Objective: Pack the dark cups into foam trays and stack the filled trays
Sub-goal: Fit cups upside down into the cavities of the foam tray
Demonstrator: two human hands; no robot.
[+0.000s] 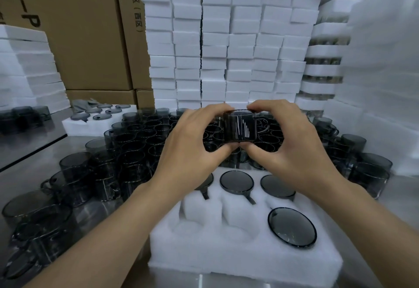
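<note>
Both hands hold one dark glass cup point(240, 127) up in front of me, above the crowd of loose cups. My left hand point(192, 145) pinches its left side with thumb below and fingers on the rim; my right hand point(288, 142) grips the right side the same way. Below them lies a white foam tray point(244, 258) on the steel table. Its back row holds cups upside down, two point(236, 180) point(277, 185) in plain view and one partly hidden under my left wrist. Another cup point(292, 227) sits in the front right pocket. The front left and front middle pockets point(238, 219) are empty.
Several loose dark cups point(136, 147) cover the table from the left round to the right. A filled foam tray point(97, 120) lies at the back left. Tall stacks of foam trays point(217, 45) rise behind, more stand at left and right. Cardboard boxes point(86, 29) stand at the back left.
</note>
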